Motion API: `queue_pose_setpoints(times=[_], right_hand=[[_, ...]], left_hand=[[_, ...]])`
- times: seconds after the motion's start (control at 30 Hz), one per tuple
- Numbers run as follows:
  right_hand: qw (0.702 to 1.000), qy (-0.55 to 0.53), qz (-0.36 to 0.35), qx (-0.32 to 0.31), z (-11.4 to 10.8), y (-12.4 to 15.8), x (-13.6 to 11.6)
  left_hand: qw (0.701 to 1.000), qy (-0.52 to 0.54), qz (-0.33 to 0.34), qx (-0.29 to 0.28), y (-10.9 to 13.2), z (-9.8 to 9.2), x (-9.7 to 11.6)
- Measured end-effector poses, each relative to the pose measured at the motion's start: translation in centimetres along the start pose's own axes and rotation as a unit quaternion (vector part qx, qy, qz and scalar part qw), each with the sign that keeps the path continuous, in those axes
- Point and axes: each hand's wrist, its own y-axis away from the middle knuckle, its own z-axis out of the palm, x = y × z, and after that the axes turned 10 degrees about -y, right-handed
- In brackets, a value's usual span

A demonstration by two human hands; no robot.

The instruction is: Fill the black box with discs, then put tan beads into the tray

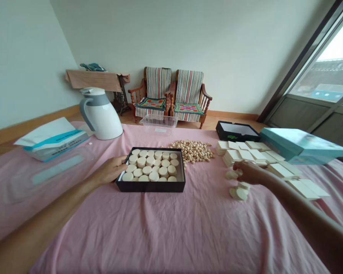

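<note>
My left hand (114,170) grips the left side of a black box (151,186), its fingers over the rim. Inside the box, round wooden discs (153,176) stand in rows and stacks, with white lining showing at the right end. To the right, my right hand (247,172) is closed at the fingertips on pale round discs (231,174), slightly blurred. Just below it, a few more loose discs (240,193) lie on the pink cloth. Stacks of square wooden tiles (246,155) stand right behind that hand.
A heap of small wooden pieces (191,150) lies behind the box. A white jug (104,118), a blue-and-white bag (54,140) and a clear plastic tray (160,123) are around the left and back. A black lid (237,131) and a light blue box (300,142) stand at right.
</note>
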Motion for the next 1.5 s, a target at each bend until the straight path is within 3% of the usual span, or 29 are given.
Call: queue_pose_setpoints(times=[0.1, 0.33, 0.53, 0.7, 0.83, 0.93, 1.1, 1.2, 1.3, 1.5], right_hand=[[1.000, 0.006, -0.004, -0.020, 0.0, -0.4, -0.4], [0.999, 0.002, 0.011, -0.049, 0.2, -0.9, -0.4], [0.999, -0.023, 0.010, -0.032, 0.4, -0.4, -0.9], [0.999, -0.018, 0.015, -0.032, -0.7, 0.4, -0.6], [0.999, -0.005, 0.023, -0.030, -3.8, 1.1, -1.0], [0.998, -0.014, -0.034, -0.043, -6.8, 1.0, -4.1], [0.980, -0.017, -0.184, -0.069, -8.9, -0.5, -14.0], [0.969, -0.026, -0.237, -0.065, -8.1, -1.9, -19.9], [0.958, -0.030, -0.280, -0.045, -6.5, -3.2, -24.0], [0.956, 0.018, -0.292, -0.016, -3.7, -4.4, -27.8]], left_hand=[[0.999, 0.019, 0.024, -0.034, 0.4, 0.1, 0.1], [0.997, 0.058, 0.036, -0.023, 0.8, 0.6, 0.1], [0.983, 0.180, 0.001, -0.026, 0.9, 1.4, -1.1], [0.974, 0.209, -0.042, 0.077, 0.8, 2.8, -2.6], [0.960, 0.247, -0.060, 0.114, 0.6, 3.6, -3.2], [0.952, 0.277, -0.057, 0.121, 0.6, 3.8, -3.4], [0.952, 0.277, -0.051, 0.118, 1.0, 3.7, -3.2], [0.953, 0.276, -0.051, 0.112, 1.2, 3.6, -3.1], [0.952, 0.284, -0.054, 0.101, 1.4, 3.6, -3.0], [0.949, 0.296, -0.058, 0.088, 1.4, 3.6, -3.1]])
